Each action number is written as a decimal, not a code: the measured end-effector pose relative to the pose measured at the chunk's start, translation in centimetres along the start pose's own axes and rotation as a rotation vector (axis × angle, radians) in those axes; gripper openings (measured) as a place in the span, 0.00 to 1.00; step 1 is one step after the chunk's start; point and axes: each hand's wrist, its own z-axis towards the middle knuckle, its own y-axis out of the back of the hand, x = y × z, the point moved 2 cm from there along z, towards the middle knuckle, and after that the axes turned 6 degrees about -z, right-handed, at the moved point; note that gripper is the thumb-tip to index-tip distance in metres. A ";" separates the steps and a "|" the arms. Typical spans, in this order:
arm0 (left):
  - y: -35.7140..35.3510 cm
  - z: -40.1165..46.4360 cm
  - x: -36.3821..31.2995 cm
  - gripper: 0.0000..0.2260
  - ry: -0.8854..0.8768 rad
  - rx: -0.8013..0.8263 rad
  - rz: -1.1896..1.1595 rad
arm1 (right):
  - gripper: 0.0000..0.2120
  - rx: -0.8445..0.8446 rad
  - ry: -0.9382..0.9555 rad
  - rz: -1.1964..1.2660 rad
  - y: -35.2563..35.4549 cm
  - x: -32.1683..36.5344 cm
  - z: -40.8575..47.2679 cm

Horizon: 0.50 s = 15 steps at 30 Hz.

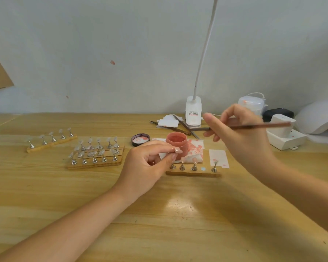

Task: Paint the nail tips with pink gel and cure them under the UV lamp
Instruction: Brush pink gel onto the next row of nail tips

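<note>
The left hand pinches one nail tip between thumb and forefinger, the other fingers curled under, lifting it just in front of the open pot of pink gel — probably so the coat can go on without disturbing its neighbours. At three o'clock from the pot the right hand holds a slim brush pen-fashion, fingers closed round the handle, bristle end aimed toward the pot; it looks poised to load or stroke. At six o'clock from the pot sits the near wooden stand with one peg missing. The white UV lamp waits at the far right, within easy reach. Unpainted tips on other stands lie at nine o'clock — much painting seems left.
</note>
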 end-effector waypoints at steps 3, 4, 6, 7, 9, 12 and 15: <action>0.0 0.1 0.0 0.11 0.003 -0.017 0.017 | 0.17 0.031 -0.008 -0.051 -1.1 0.1 2.5; 0.0 0.1 0.1 0.09 0.007 -0.027 0.012 | 0.18 0.037 -0.001 -0.084 -1.5 0.0 3.1; 0.0 0.1 0.1 0.06 0.031 -0.046 -0.036 | 0.19 0.030 0.016 -0.155 -2.4 -0.3 3.9; 0.0 0.1 0.2 0.06 0.042 -0.051 -0.060 | 0.19 0.023 0.024 -0.196 -2.9 -0.4 4.3; 0.0 0.1 0.1 0.05 0.047 -0.052 -0.080 | 0.19 0.021 0.047 -0.302 -3.7 -0.6 4.7; 0.1 0.0 -0.1 0.05 0.035 -0.042 -0.059 | 0.21 0.085 0.058 -0.473 -4.9 -0.9 5.0; 0.2 0.0 0.0 0.08 0.038 -0.049 -0.038 | 0.21 0.150 0.048 -0.573 -5.7 -1.3 4.8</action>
